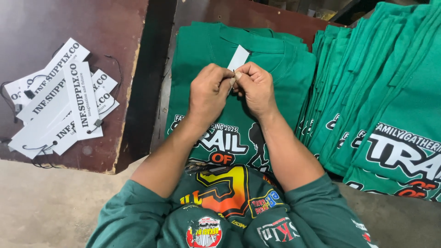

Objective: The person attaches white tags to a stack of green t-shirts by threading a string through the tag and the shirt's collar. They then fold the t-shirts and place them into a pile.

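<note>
A folded green T-shirt [216, 50] with a printed front lies on top of a stack on the dark table directly before me. Both hands meet above its chest. My left hand [209, 92] and my right hand [256, 87] pinch a white paper hang tag [239, 57] between their fingertips. The tag sticks up toward the shirt's collar. Its string is hidden by my fingers.
A loose pile of white hang tags with black strings [59, 103] lies on the brown table at the left. A fanned row of folded green T-shirts [376, 92] fills the right side. A dark gap [147, 82] separates the two tabletops.
</note>
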